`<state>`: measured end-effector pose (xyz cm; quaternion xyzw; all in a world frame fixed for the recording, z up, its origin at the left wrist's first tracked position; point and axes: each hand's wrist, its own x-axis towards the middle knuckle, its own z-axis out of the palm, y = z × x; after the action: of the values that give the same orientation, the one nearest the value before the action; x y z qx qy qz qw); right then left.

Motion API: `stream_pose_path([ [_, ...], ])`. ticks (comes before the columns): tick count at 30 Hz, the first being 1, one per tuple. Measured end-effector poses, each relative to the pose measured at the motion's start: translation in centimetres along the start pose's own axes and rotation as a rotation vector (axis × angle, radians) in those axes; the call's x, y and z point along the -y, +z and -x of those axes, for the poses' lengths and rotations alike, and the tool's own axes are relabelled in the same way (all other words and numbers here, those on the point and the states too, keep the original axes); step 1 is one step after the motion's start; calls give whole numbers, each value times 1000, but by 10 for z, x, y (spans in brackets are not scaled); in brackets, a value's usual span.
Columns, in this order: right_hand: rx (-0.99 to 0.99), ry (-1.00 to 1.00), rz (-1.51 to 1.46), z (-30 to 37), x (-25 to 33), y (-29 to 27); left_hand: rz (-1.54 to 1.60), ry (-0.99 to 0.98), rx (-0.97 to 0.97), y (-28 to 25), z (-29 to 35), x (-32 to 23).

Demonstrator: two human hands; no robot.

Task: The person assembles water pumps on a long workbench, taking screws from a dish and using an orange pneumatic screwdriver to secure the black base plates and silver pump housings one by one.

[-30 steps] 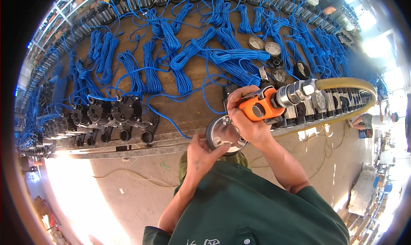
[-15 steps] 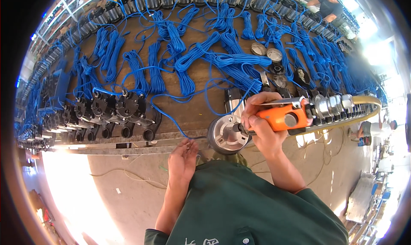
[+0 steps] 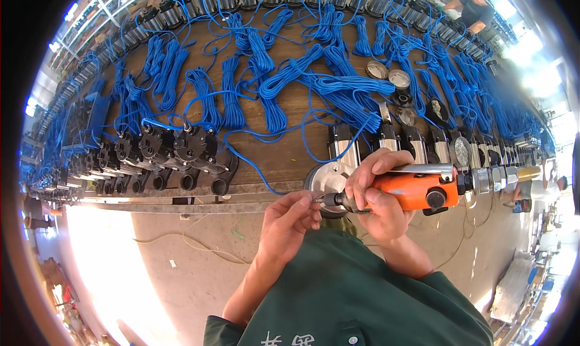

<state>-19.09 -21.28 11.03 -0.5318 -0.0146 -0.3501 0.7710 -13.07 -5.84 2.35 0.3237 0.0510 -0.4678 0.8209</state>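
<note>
My right hand (image 3: 386, 195) grips an orange air screwdriver (image 3: 417, 187) held level, its dark chuck and bit pointing left. At the bit's tip, the fingers of my left hand (image 3: 287, 225) are pinched together; whatever is between them is too small to make out. Just behind the bit is the round silver end (image 3: 329, 175) of a pump motor at the bench edge, partly covered by the tool and my right fingers. A blue cable (image 3: 254, 168) runs down from the bench toward this motor.
Several black pump units (image 3: 196, 145) line the bench's front edge on the left. Coiled blue cables (image 3: 284, 77) cover the wooden bench (image 3: 266, 158), with more motors (image 3: 417, 142) at right. The tool's hose fitting (image 3: 483, 180) reaches right. Another person (image 3: 474, 10) stands at the far right.
My left hand has risen rightward to the bit's tip, its fingers now pinched. The screwdriver has turned level and moved off the motor end's front toward my left hand. The view has shifted slightly.
</note>
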Motion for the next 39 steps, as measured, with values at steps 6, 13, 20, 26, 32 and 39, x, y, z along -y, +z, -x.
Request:
stream_pose_path([
  [6,-38,0,-23,2,2,-5,33,-97,21,9,-6,-4],
  [13,-29,-25,6,4,3,-11,58,-117,-12,16,-7,-1],
  [20,-35,-116,-46,5,1,-12,35,-126,31,11,-8,0],
  [26,-9,-2,-31,1,-6,-17,-898,450,104,2,-21,-6],
  [32,21,103,82,9,-17,-20,-1247,657,164,-6,-22,1],
  [39,198,23,239,12,-25,-14,-974,408,72,-16,-22,5],
])
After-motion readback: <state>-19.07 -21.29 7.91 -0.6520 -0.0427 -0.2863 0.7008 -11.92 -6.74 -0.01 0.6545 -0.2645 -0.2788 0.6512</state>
